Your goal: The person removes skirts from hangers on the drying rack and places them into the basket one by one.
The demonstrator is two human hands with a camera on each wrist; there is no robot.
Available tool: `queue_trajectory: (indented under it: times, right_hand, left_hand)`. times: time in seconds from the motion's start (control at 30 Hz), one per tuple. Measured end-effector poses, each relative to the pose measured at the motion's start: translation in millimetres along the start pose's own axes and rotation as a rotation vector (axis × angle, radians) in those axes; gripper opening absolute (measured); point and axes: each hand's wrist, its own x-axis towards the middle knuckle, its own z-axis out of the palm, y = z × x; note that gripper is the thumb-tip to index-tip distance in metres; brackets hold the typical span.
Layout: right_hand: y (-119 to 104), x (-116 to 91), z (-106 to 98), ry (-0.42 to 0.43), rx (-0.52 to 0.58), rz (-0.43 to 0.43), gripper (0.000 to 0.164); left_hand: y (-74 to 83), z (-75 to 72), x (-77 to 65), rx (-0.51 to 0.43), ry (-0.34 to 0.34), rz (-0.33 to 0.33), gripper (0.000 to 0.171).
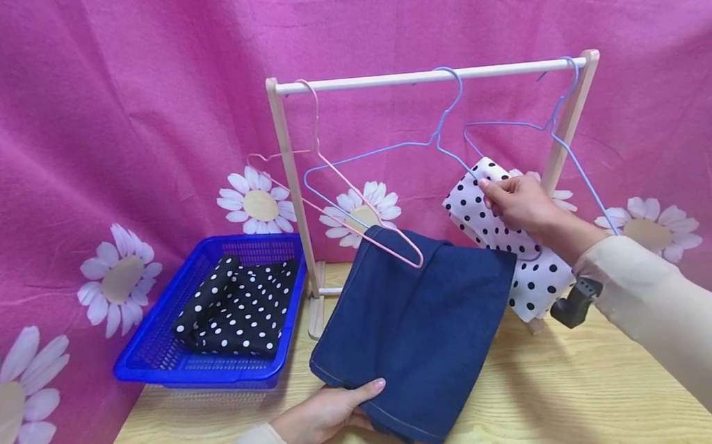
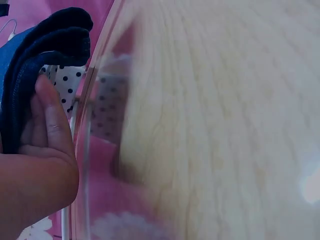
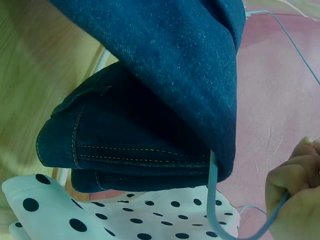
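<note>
A folded dark blue denim garment (image 1: 415,329) hangs through the middle blue hanger (image 1: 388,148), draped over its lower bar. My right hand (image 1: 520,203) pinches that hanger's right side between thumb and fingers. In the right wrist view, the hanger wire (image 3: 212,195) runs from the denim folds to the curled fingers (image 3: 295,172). At the garment's lower edge, my left hand (image 1: 330,413) grips the cloth, thumb on top and fingers underneath. Stitched hems show on the folded layers in the right wrist view. The garment hides most of the hanger's lower bar.
A wooden rack with a white rail (image 1: 370,81) carries the hangers. A pink hanger (image 1: 332,157) hangs at left, overlapping the denim. White dotted cloth (image 1: 543,284) hangs on the right blue hanger (image 1: 576,149). A blue basket (image 1: 218,379) holds black dotted cloth (image 1: 237,308).
</note>
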Motion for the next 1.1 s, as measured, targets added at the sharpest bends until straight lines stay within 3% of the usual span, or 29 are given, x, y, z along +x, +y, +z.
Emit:
queue_trajectory:
  times: [0.33,0.47,0.63,1.1]
  right_hand:
    - [1.8,-0.5,3.0,0.024,0.018,0.005,0.052]
    - [2.0,0.1,2.4,0.054,-0.04,-0.019,0.053]
    - [0.4,0.2,-0.1,0.1,-0.132,-0.053,0.053]
    - [0.0,0.7,-12.6,0.122,-0.18,-0.046,0.054]
  left_hand:
    - [-8.0,13.4,2.4,-0.01,0.004,-0.013,0.046]
    - [-4.7,14.4,1.3,-0.014,-0.007,-0.006,0.047]
    - [2.1,4.4,-4.9,-0.047,-0.024,0.029,0.048]
    - [3.6,-19.0,-18.8,0.039,-0.05,0.001,0.054]
